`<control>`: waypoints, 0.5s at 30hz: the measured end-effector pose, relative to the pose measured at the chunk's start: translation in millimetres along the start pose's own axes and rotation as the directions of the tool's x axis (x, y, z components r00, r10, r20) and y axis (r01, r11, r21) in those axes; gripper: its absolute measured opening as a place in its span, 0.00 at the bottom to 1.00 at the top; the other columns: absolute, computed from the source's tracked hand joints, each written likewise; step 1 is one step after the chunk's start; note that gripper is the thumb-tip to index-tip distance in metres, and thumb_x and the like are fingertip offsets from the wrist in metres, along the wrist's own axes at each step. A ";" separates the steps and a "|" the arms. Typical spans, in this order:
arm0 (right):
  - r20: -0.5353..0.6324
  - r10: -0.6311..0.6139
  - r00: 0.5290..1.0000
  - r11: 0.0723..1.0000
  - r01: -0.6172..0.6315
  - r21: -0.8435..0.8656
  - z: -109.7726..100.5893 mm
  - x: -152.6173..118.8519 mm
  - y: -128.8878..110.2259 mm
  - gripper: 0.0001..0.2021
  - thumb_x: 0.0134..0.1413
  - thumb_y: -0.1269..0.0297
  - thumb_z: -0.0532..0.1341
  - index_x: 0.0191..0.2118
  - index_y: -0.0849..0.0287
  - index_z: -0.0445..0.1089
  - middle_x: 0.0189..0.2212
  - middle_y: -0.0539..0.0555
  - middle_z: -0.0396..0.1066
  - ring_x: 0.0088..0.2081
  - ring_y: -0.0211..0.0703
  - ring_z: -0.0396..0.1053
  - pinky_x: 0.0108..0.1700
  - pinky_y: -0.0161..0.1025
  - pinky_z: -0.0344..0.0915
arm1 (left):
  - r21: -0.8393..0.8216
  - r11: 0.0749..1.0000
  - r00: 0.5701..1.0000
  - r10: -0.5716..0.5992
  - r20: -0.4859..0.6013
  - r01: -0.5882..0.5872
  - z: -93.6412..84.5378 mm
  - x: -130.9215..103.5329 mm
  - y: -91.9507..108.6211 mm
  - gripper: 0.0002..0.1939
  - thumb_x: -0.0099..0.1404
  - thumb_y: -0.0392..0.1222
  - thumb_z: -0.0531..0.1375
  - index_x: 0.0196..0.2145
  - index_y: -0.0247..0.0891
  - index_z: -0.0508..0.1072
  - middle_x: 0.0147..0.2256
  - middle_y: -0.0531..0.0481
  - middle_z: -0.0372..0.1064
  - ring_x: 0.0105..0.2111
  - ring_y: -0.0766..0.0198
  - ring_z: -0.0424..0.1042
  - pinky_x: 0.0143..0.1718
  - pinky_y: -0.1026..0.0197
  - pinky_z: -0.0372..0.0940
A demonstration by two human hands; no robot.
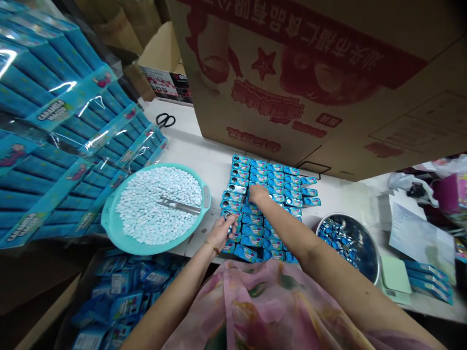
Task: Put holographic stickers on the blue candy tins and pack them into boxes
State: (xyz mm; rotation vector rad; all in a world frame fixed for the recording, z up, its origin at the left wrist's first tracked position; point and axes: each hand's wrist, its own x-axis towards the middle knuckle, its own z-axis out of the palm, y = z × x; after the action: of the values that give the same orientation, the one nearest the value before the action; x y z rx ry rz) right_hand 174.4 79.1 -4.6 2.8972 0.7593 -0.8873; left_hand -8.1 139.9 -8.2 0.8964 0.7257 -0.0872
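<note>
Beyond the white worktop rises a large brown cardboard carton with red printing, walling off the far side. Rows of small blue rectangular packs with round faces lie between a turquoise plastic basin of pale pellets and a round silver metal bowl. At the packs' left edge, the left hand pinches a small round metallic piece in its grip. The right hand reaches down among the packs, fingertips hidden, so whether that grip holds anything I cannot tell. Work on single packs within the rows seems the step in hand; it likely calls for light, exact fingertips that spare the tight neighbours. Bare worktop forms a narrow strip beside the basin, widening behind it; the nearest packs sit close to the front edge.
</note>
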 end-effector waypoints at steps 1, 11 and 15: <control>-0.011 0.002 1.000 1.000 -0.002 0.005 -1.0 -3.5 1.1 0.19 0.36 0.69 0.66 0.39 0.64 0.67 0.39 0.63 0.69 0.41 0.50 0.67 0.38 0.38 0.61 | 0.067 0.997 1.000 0.026 -0.016 -0.025 -0.9 0.7 0.5 0.15 0.50 0.48 0.59 0.31 0.35 0.67 0.21 0.56 0.59 0.15 0.74 0.55 0.13 0.70 0.46; 0.000 -0.163 0.987 0.601 0.100 0.793 56.9 -73.3 -20.7 0.07 0.46 0.62 0.58 0.31 0.59 0.66 0.15 0.45 0.63 0.18 0.35 0.64 0.22 0.30 0.60 | 0.757 0.577 0.908 0.416 0.051 -0.307 -7.4 18.3 -3.9 0.05 0.49 0.35 0.57 0.27 0.37 0.70 0.28 0.47 0.68 0.33 0.59 0.66 0.35 0.60 0.58; -0.013 -0.019 1.000 0.596 0.022 0.803 40.6 -57.1 2.5 0.08 0.46 0.71 0.54 0.35 0.60 0.66 0.21 0.47 0.67 0.21 0.34 0.66 0.24 0.31 0.63 | 0.488 0.855 0.972 0.228 -0.051 -0.175 -3.7 14.0 -4.1 0.14 0.51 0.43 0.58 0.36 0.38 0.70 0.23 0.52 0.65 0.23 0.65 0.64 0.21 0.65 0.56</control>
State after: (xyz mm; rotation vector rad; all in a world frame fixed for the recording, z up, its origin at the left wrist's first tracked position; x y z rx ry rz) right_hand 113.2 45.2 -8.6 3.6368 0.4390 -1.5854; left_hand -0.9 143.1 -21.1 1.4622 0.7170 -0.0315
